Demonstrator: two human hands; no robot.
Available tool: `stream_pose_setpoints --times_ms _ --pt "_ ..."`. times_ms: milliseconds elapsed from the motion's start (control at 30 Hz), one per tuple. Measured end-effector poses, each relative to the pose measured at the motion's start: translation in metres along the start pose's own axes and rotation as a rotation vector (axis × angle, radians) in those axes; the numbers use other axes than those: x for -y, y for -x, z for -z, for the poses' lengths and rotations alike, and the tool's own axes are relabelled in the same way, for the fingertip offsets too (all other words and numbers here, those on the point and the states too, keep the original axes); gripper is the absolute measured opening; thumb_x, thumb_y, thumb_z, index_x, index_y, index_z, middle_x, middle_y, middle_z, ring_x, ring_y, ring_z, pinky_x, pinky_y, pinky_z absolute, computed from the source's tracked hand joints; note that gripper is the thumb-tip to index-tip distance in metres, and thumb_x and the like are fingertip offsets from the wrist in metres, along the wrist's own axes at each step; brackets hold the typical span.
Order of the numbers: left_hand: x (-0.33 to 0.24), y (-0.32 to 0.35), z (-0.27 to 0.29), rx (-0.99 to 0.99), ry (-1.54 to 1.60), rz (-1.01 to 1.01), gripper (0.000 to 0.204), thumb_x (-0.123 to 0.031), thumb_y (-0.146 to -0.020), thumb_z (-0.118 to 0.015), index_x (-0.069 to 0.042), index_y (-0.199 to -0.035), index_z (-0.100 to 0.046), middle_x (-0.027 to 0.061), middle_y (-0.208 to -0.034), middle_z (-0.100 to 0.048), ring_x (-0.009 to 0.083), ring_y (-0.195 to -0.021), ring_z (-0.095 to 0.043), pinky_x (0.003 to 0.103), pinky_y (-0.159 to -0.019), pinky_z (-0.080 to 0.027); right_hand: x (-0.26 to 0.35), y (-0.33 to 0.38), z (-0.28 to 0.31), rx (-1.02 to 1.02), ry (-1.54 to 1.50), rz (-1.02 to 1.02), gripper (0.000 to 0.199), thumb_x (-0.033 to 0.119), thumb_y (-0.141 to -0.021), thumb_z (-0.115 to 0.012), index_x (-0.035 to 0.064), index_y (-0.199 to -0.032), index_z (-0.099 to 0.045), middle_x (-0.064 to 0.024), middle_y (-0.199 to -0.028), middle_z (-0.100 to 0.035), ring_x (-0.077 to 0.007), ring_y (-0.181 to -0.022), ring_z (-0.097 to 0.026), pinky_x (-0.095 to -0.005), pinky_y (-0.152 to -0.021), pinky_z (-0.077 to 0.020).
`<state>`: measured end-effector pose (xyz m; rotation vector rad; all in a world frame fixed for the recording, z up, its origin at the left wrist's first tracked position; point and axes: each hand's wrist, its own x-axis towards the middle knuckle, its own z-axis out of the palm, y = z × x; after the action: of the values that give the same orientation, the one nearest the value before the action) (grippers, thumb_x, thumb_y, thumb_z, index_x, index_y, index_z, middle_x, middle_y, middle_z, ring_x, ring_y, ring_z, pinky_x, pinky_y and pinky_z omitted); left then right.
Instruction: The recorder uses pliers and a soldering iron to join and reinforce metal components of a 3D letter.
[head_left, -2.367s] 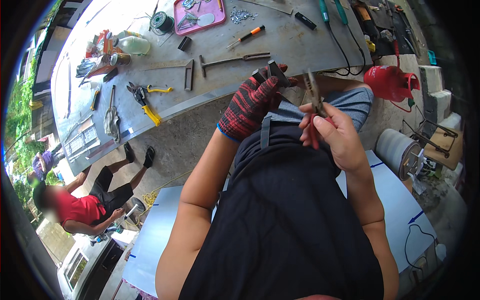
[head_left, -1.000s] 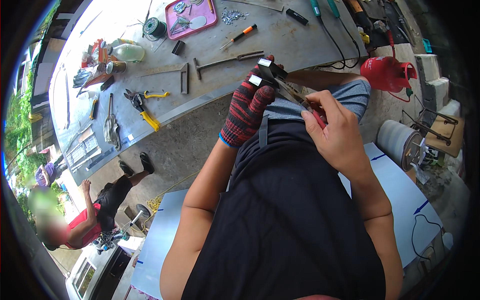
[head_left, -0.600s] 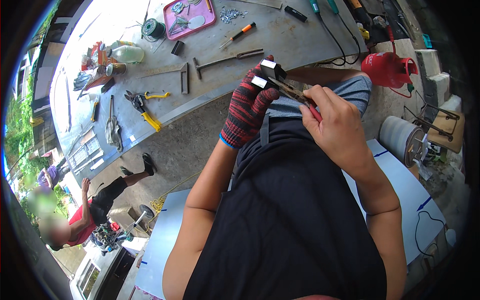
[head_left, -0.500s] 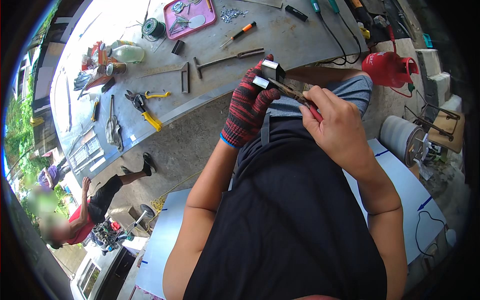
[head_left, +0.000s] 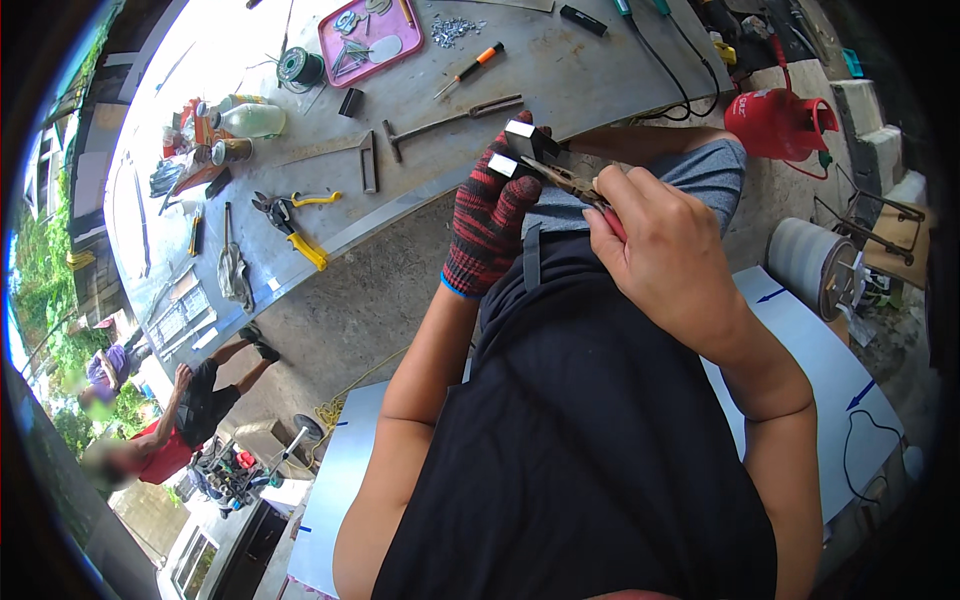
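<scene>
My left hand (head_left: 482, 225), in a red and black knitted glove, grips a small folded sheet-metal piece (head_left: 532, 142) with shiny, light-catching faces and a dark side. Bare, my right hand (head_left: 660, 215) is closed round pliers (head_left: 570, 184) with red handles. The pliers' jaws reach the edge of the metal piece; whether they clamp it I cannot tell. Both hands are above my lap, just off the near edge of the metal-topped table (head_left: 420, 185). A T-shaped steel bar (head_left: 450, 122) lies on the table beyond the glove.
Yellow-handled snips (head_left: 306, 248), a metal square (head_left: 368, 165), a screwdriver (head_left: 470, 70), a wire spool (head_left: 300, 66), a bottle (head_left: 258, 121) and a pink tray (head_left: 327, 50) lie on the table. A red gas cylinder (head_left: 770, 125) stands right. Two people are at the far left.
Both hands, with the metal piece and pliers, have shifted slightly left in view. The piece appears slightly turned. At the far left, the person in red has changed leg position.
</scene>
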<state>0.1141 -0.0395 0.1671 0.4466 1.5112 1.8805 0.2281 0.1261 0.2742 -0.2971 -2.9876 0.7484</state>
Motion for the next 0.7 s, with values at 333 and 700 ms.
stream_pose_setpoints --times_ms 333,700 --pt "0.010 -0.002 0.003 0.032 0.020 -0.042 0.073 -0.036 -0.103 -0.071 -0.002 -0.162 -0.043 0.0095 -0.148 -0.064 0.0153 -0.127 -0.060 0.030 -0.107 -0.047 0.004 -0.002 0.004 0.034 0.005 -0.037 0.018 0.013 -0.095 -0.072 0.0036 -0.106 -0.061 -0.0153 -0.091 -0.064 -0.0372 -0.082 -0.069 -0.0473 -0.073 -0.0543" --pt "0.035 -0.016 0.024 -0.052 -0.108 -0.121 0.070 -0.053 -0.110 -0.052 -0.004 -0.159 -0.046 0.0094 -0.136 -0.067 0.0176 -0.114 -0.064 0.035 -0.100 -0.053 -0.010 0.000 0.012 -0.016 -0.162 -0.060 0.021 0.017 -0.095 -0.073 0.0042 -0.108 -0.063 -0.0156 -0.091 -0.067 -0.0349 -0.083 -0.071 -0.0458 -0.073 -0.0557"
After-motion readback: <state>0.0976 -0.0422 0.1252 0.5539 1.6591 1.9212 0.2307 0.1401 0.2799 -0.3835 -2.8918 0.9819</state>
